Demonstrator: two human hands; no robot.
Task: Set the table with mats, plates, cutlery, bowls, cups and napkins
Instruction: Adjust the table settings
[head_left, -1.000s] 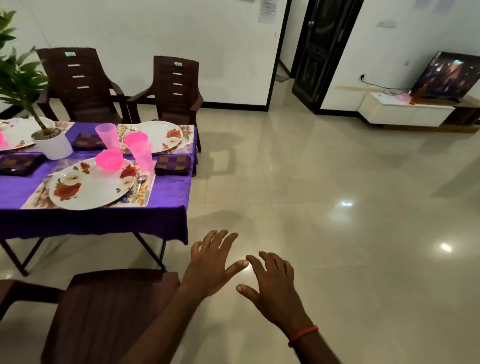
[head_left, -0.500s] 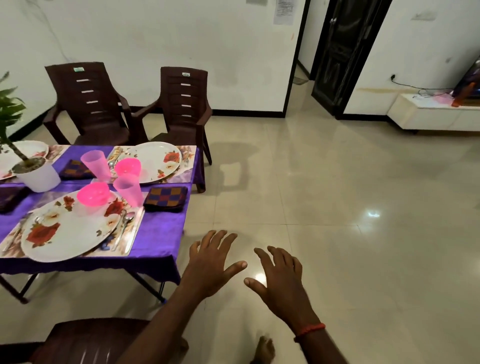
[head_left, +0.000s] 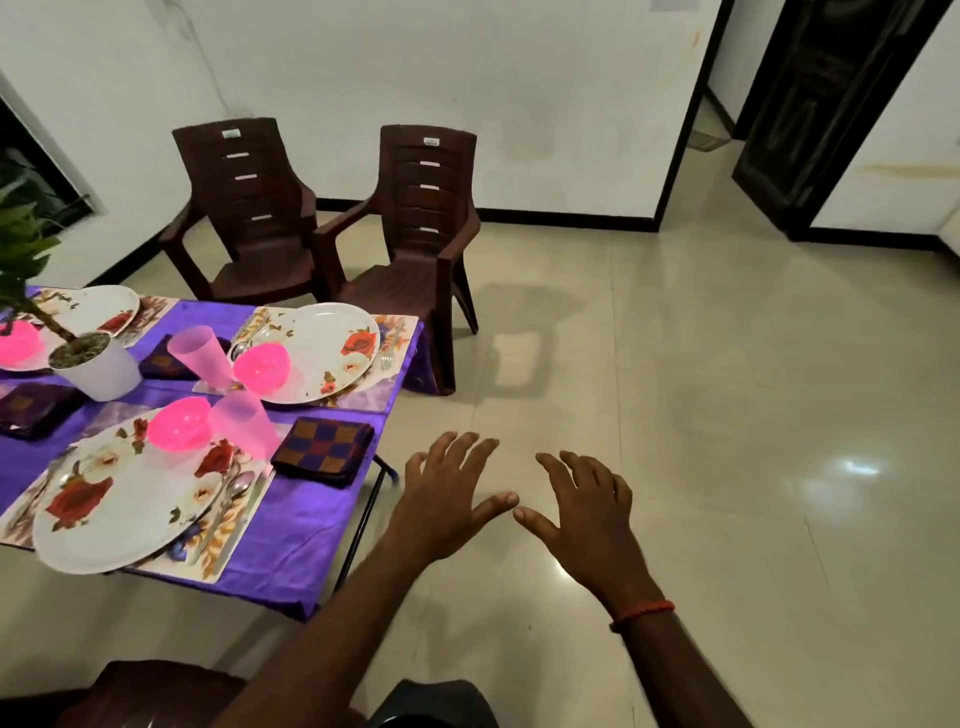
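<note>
At lower left of the frame, on the purple-clothed counter, a white rose-printed plate lies on a floral mat. A pink bowl sits on its far rim with a translucent pink cup beside it, a spoon lies on the mat's right strip, and a folded checked napkin lies further right. Higher in the frame, a second plate on its own mat carries a second bowl, with a second cup left of it and a fork right of it.

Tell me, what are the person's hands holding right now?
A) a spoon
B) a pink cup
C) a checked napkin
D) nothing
D: the left hand and the right hand both hover over the floor with fingers spread, gripping nothing.
</note>
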